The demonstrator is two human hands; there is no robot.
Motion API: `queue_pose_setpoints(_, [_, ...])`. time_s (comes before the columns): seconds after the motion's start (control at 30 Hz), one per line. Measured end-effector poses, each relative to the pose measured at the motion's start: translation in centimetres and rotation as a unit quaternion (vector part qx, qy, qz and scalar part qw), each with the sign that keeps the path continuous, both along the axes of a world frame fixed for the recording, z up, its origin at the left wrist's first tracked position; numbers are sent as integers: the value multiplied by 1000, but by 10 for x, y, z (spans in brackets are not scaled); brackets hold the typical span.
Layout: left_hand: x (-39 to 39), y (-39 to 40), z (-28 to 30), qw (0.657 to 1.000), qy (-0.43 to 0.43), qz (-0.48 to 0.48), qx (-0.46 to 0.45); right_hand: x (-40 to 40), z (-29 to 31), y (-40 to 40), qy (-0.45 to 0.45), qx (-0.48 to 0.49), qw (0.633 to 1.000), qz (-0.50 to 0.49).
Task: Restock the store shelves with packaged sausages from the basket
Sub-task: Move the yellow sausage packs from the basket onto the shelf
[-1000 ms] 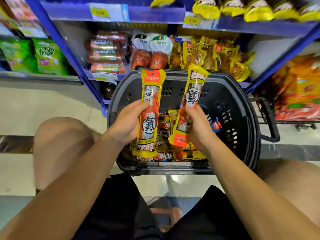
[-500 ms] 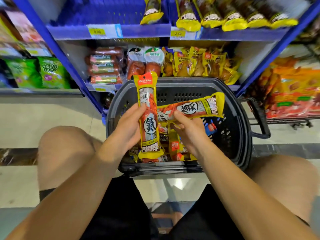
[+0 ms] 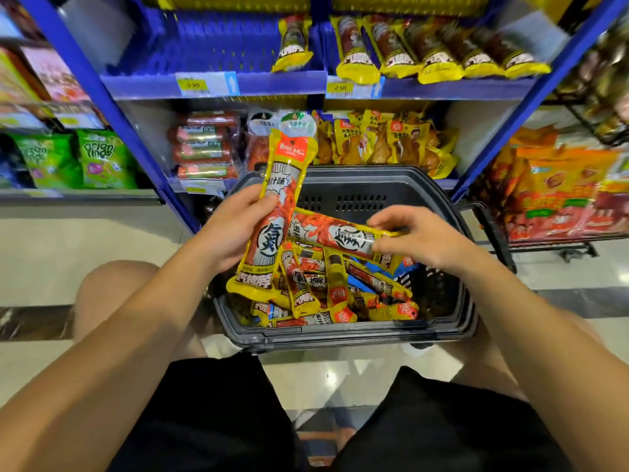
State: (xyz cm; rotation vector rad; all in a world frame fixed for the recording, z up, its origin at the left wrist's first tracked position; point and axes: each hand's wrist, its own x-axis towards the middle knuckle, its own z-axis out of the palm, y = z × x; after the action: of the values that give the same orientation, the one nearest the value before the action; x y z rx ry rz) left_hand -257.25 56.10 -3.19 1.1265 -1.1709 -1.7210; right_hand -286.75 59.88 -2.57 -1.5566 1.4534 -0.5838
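Observation:
My left hand (image 3: 228, 229) grips a yellow and red packaged sausage (image 3: 279, 206) that stands upright above the dark grey basket (image 3: 340, 335). My right hand (image 3: 418, 236) pinches the right end of a second sausage packet (image 3: 333, 235) that lies crosswise, its left end tucked behind the upright packet. Several more sausage packets (image 3: 326, 287) lie heaped in the basket. On the upper blue shelf (image 3: 272, 85), matching yellow packets (image 3: 425, 49) are lined up on the right and a single one (image 3: 294, 42) stands near the middle.
The lower shelf holds red sausage packs (image 3: 204, 144) and yellow chicken packets (image 3: 384, 141). Green snack bags (image 3: 102, 158) fill the left rack, orange bags (image 3: 558, 189) a rack on the right. My bare knees flank the basket on a glossy tiled floor.
The right-hand packet swung from upright to crosswise, and the right hand slid along it to its right end. The view tilted up, so more of the upper shelf shows.

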Motion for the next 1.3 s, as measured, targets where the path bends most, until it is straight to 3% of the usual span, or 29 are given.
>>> queue_pose_setpoints(0.1, [0, -3, 10, 999, -27, -32, -15, 13, -3, 1, 81, 59, 992, 80])
queue_pose_setpoints(0.17, [4, -5, 15, 998, -31, -42, -21, 19, -8, 5, 100, 54, 991, 77])
queue_pose_setpoints(0.3, [20, -9, 22, 999, -1, 13, -29, 29, -22, 21, -25, 60, 998, -15])
queue_pose_setpoints(0.4, [32, -12, 25, 997, 2, 63, -42, 39, -29, 25, -67, 32, 995, -66])
queue_pose_setpoints(0.63, [38, -16, 33, 990, 54, 130, -3, 62, -11, 16, -147, -11, 985, -85])
queue_pose_setpoints(0.83, [43, -26, 51, 979, -144, 123, -74, 71, 8, 1, -168, -58, 975, -129])
queue_pose_setpoints(1.03, [37, -60, 77, 956, -184, 164, -161, 71, 35, -22, -179, -81, 966, -169])
queue_pose_setpoints(1.2, [29, -107, 97, 905, -298, 231, -197, 66, 54, -42, -174, -93, 967, -163])
queue_pose_setpoints(1.3, [19, -133, 108, 885, -322, 246, -227, 66, 64, -55, -188, -92, 962, -174])
